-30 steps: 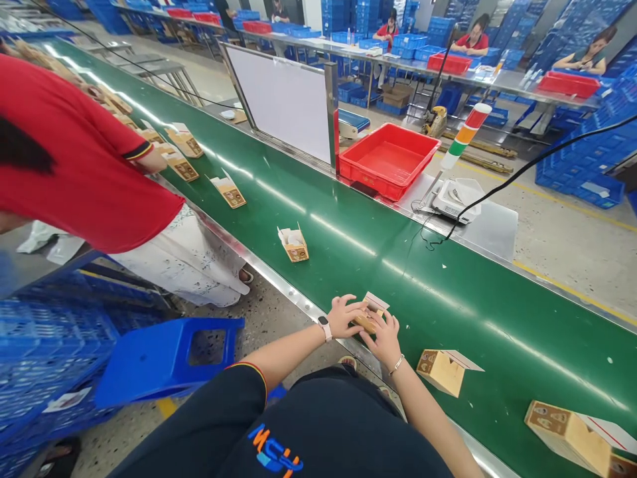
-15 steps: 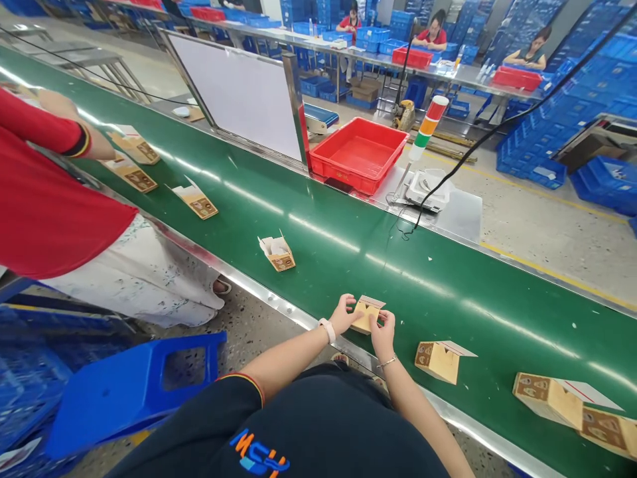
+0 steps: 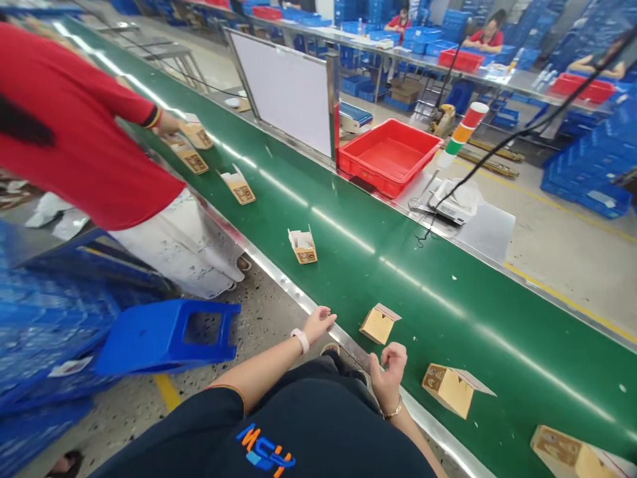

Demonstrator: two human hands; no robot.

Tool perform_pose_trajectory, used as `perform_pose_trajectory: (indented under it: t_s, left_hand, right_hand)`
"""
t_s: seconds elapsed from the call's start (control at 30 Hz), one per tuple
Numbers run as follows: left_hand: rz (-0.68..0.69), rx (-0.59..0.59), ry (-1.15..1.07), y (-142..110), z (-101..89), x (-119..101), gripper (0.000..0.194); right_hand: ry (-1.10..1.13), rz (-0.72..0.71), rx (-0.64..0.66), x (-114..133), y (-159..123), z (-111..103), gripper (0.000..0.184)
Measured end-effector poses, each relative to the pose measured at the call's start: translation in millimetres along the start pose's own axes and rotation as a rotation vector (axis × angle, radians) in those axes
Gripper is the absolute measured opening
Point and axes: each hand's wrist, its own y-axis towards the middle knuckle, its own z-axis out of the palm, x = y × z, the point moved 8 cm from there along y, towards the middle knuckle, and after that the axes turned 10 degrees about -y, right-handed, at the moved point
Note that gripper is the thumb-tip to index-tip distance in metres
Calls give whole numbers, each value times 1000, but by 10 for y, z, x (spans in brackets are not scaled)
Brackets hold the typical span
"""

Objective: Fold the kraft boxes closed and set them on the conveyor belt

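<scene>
I wear a dark navy T-shirt with short sleeves, and it fills my view at six o'clock. On its front is a logo of orange and blue letters. The sleeve edge has a thin orange trim. On my left wrist sits a watch with a pale strap, and on my right wrist a thin silver bracelet.

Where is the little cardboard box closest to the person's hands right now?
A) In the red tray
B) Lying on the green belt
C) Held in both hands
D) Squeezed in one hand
B. The little cardboard box lies on the green conveyor belt, and the left hand and right hand are apart from it.
</scene>
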Motion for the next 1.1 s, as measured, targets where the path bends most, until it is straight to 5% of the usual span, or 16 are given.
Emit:
perform_pose_trajectory:
  t_s: [0.13,0.27,0.37,0.43,0.53,0.63,0.8,0.97,1.1]
  left_hand:
    - [69,-271,49,231,-747,-154,41]
    - [319,-295,122,835,-963,-892,73]
    - [472,-128,256,1221,-741,-1438,85]
    - [489,3,316,1313,-524,-1555,75]
    - [521,19,356,1171,-314,-1411,61]
    - [626,10,388,875,-178,-1115,71]
    - [895,287,587,557,-32,-924,70]
    - [964,486,761,507,51,-1016,45]
    - [873,547,742,478,245,-1068,30]
  right_hand:
    - [187,-139,422,392,180,533,13]
    - [167,-101,606,482,344,1130,14]
    - [94,-163,613,494,421,1434,25]
    - [-13,-235,536,485,471,1545,43]
    - [-214,-318,418,419,517,1662,65]
    - [-367,-350,446,254,505,1811,74]
    - [-440,-396,416,-3,517,1837,81]
    - [-329,-488,311,-4,609,1713,71]
    - [-146,-289,382,-102,732,1693,32]
